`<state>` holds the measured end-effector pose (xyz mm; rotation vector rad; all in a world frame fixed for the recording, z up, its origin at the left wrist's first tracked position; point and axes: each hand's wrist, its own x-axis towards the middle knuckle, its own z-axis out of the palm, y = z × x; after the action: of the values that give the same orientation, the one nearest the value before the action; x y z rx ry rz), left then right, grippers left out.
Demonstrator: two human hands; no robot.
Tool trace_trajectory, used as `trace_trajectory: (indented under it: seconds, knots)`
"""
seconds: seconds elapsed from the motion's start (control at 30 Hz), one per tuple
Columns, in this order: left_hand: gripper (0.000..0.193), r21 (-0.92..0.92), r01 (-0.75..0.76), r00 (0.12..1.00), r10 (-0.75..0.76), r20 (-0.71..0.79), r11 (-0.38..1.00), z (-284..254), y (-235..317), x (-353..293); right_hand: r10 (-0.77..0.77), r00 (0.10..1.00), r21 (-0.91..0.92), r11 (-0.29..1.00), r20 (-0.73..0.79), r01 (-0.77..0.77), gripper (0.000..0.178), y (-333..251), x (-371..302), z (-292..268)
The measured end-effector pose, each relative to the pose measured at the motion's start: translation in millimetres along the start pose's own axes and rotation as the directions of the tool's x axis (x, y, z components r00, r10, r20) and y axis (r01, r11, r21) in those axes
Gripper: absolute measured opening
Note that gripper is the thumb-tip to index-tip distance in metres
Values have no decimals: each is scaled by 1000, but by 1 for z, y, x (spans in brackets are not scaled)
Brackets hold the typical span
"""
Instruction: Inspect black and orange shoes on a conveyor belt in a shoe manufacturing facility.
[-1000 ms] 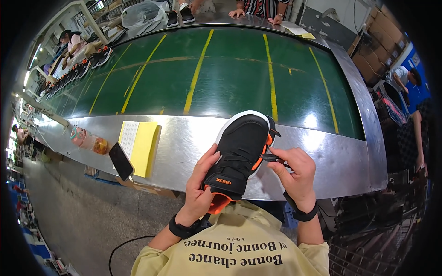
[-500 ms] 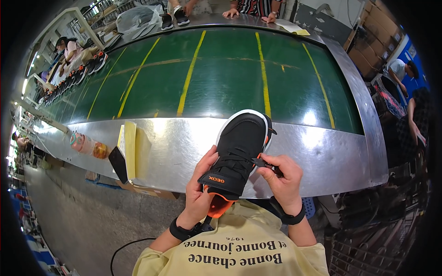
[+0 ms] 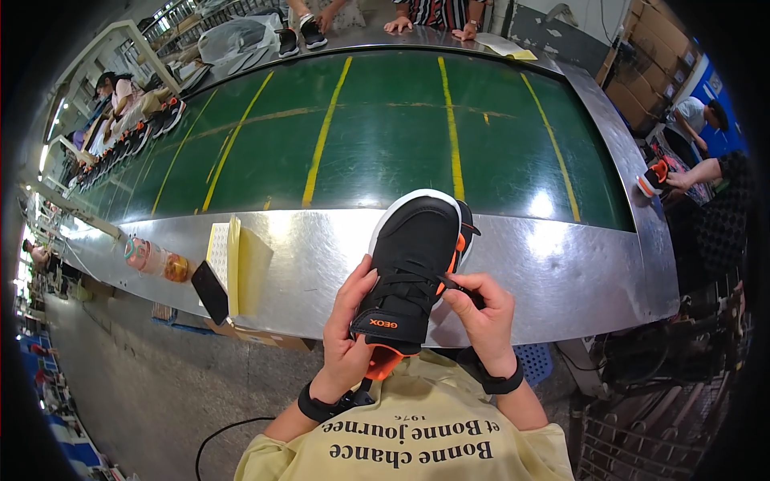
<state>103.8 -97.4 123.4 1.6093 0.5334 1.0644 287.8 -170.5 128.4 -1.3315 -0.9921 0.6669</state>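
I hold a black sneaker [image 3: 413, 256] with a white sole edge and orange lining, toe pointing away from me, over the steel edge of the conveyor table [image 3: 561, 272]. My left hand [image 3: 346, 337] grips its left side near the heel, thumb along the upper. My right hand [image 3: 480, 317] pinches the black lace at the shoe's right side, fingers closed on it. Both wrists wear black bands.
A green belt [image 3: 385, 136] with yellow stripes runs behind the steel edge. A yellow sheet pad [image 3: 233, 256], a dark phone [image 3: 210, 293] and a small jar [image 3: 172, 267] lie at left. Other people work at the far end and at the right with more shoes [image 3: 654, 175].
The shoe and both hands have stayed close to my chest; my right hand has shifted slightly along the lace. The view has tilted a little.
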Motion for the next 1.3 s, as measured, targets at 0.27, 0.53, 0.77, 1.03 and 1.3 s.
trace_trajectory:
  seconds: [0.27,0.53,0.77,1.03,1.3]
  knots:
    - [53,-71,40,998,-43,-49,997,2,-2,-3,223,975,403,890,23,-213,20,3,2,0]
    - [52,-22,37,999,-38,-23,999,5,3,-3,56,995,169,985,-79,-42,23,2,-3,3]
    - [50,-24,20,1000,-20,-22,1000,4,-1,-4,-128,984,-107,988,-125,115,21,-7,6,-15]
    - [52,-113,77,994,-85,-65,991,7,-3,-3,-96,986,0,995,-139,97,22,1,-2,1]
    - [51,-16,34,998,-35,-49,999,5,2,-6,-51,991,11,999,-122,53,21,2,-4,5]
